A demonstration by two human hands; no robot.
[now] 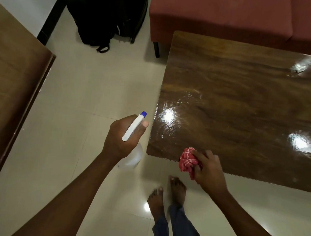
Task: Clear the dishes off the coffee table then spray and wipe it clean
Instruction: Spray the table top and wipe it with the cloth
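Observation:
The dark wooden coffee table [242, 97] fills the right half of the head view; its top carries no dishes and shines wet near the front left corner. My left hand [121, 137] grips a white spray bottle [134, 129] with a blue nozzle, held over the floor just left of the table's corner. My right hand [208, 170] holds a bunched red checked cloth [187, 160] at the table's near edge, close to that corner.
A red sofa [228, 18] stands behind the table. A black bag [109, 16] lies on the tiled floor at the back. A brown wooden surface [14, 85] runs along the left. My bare feet [166, 196] stand on the pale tiles near the table.

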